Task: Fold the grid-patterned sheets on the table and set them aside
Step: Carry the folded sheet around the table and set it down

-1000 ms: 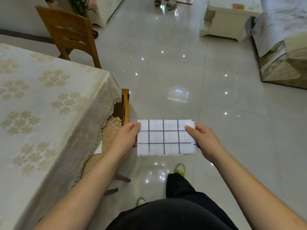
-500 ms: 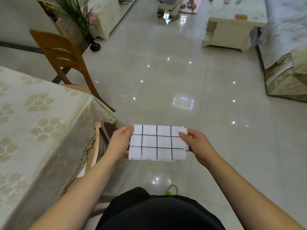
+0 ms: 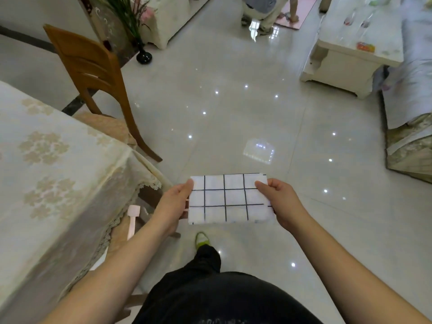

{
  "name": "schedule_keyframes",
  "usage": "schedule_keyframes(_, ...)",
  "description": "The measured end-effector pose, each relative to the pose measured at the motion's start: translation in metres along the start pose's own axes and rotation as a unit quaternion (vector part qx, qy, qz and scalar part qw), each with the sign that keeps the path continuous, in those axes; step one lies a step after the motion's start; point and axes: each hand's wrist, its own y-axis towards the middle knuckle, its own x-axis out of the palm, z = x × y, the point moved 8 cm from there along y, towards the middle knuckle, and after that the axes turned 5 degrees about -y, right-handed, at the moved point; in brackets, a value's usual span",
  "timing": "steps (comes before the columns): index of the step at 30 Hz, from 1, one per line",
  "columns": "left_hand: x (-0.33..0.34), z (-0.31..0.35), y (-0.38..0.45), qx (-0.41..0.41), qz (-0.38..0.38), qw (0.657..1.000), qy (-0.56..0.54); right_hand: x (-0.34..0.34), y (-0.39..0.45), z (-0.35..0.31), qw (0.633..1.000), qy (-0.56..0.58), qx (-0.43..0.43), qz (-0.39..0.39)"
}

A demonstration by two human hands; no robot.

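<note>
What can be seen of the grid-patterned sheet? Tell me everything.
The grid-patterned sheet is a white rectangle crossed by thin dark lines, three rows by four columns showing. It looks like paper or thin cloth, and offset edges at the corners suggest folded layers. It is held roughly flat in the air over the tiled floor, to the right of the table. The left hand pinches its left edge and the right hand its right edge, thumbs on top.

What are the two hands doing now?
Left hand: pinching the folded grid sheet at its left edge.
Right hand: pinching its right edge.
</note>
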Motion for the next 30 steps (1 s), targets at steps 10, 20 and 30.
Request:
schedule_keyframes(10, -0.055, 0.069, 0.086, 0.031, 0.042, 0.998, -0.035, 0.072, 0.101, -0.091, 0.997, -0.048, -0.029, -0.058)
schedule_keyframes(20, -0.09, 0.103, 0.145, 0.011, 0.091, 0.992, -0.084, 0.128, 0.187, -0.143, 0.987, -0.091, -0.016, -0.132)
schedule_keyframes(30, -0.092, 0.163, 0.227, -0.015, 0.178, 0.976, -0.121, 0.161, 0.333, -0.206, 0.977, -0.132, 0.0, -0.17)
